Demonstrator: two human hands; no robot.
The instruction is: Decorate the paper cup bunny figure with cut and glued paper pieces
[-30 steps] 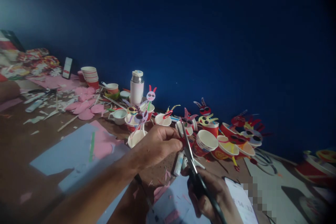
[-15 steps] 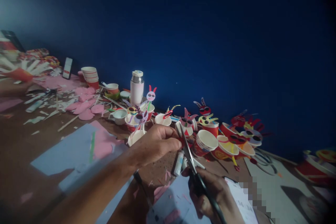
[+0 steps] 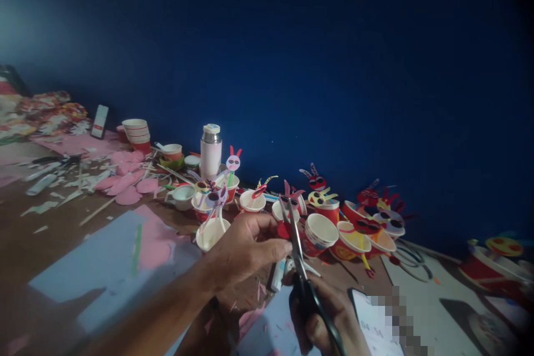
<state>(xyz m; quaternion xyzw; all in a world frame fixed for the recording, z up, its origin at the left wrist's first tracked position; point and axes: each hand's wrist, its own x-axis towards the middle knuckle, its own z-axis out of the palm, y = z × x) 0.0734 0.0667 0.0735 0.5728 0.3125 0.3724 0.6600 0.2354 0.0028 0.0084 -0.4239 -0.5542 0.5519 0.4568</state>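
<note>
Pretty much just bare arms to be seen here: the left hand (image 3: 244, 250) is followed by a forearm left uncovered all the way to the frame edge, the right hand (image 3: 334, 317) is cut off near the wrist, and no sleeve is shown.

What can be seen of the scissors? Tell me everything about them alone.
The scissors have long, narrow, silvery metal blades and dark, plastic-looking handles. The right hand grips the handles low in the picture, so the finger loops are mostly hidden. The blades point up and away from the person, tilted a little left, with the tips slightly apart. They reach a small red piece pinched in the left hand; whether they bite into it cannot be told.
</note>
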